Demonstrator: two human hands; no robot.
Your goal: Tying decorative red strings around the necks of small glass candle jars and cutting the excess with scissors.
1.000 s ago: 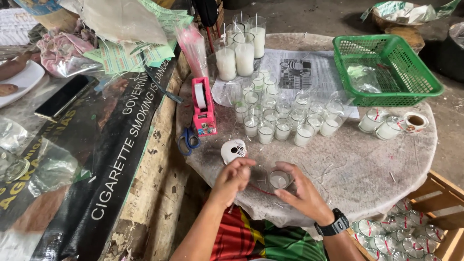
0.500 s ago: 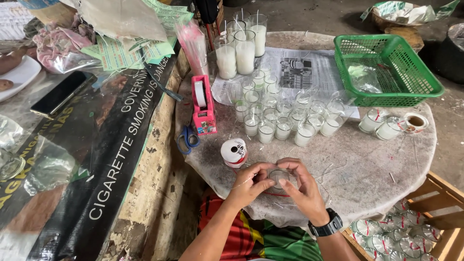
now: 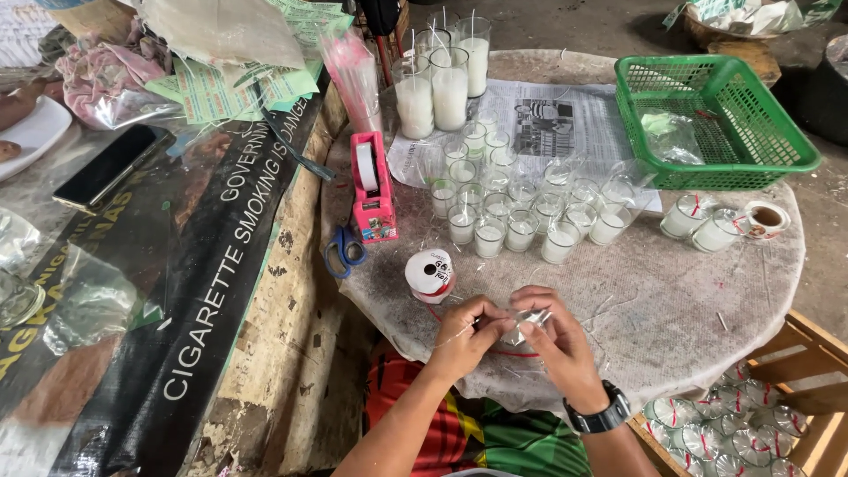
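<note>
Ribbon spool [image 3: 431, 275] sat at eleven o'clock of the hands. Left hand [image 3: 466, 337] pinched clear wrap; right hand [image 3: 555, 344] closed around the small wrapped candle glass [image 3: 521, 323] at table [image 3: 671, 309] edge. Judged best: keep wrap taut, glass upright.

Your left hand [image 3: 466, 334] and right hand [image 3: 558, 343] pinch a small clear-wrapped candle glass [image 3: 521, 323] together above the round tabletop [image 3: 671, 309], just below the red ribbon spool [image 3: 430, 275].
</note>
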